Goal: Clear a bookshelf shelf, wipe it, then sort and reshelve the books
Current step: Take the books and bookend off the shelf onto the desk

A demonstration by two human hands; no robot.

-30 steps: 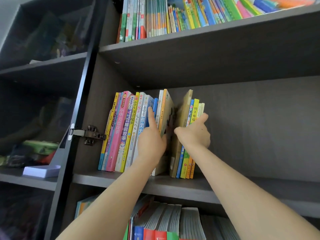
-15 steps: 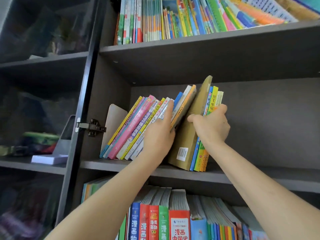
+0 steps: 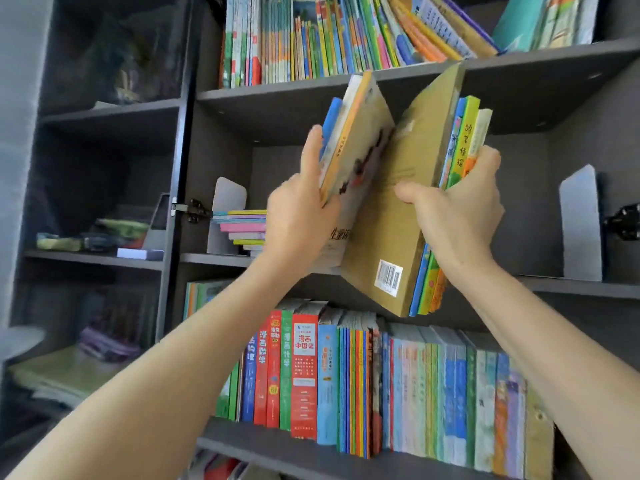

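My right hand [image 3: 453,209] grips a bundle of books [image 3: 412,188], a large tan one with a barcode plus thin blue, green and orange ones, lifted in front of the middle shelf [image 3: 568,285]. My left hand [image 3: 298,216] holds a smaller bundle of books [image 3: 353,140] with blue and orange spines, tilted left and touching the tan book near the top. Several thin books [image 3: 242,228] lie toppled flat at the shelf's left end against a grey bookend [image 3: 227,199].
A second grey bookend [image 3: 580,223] stands at the shelf's right. The shelf above [image 3: 311,32] and the shelf below [image 3: 381,386] are packed with upright books. A dark glass-door cabinet [image 3: 104,168] stands to the left, with hinges on both side walls.
Both hands have lifted their bundles up and out from the shelf. The leaning books left behind have fallen flat at the left end. The view has widened and shifted down.
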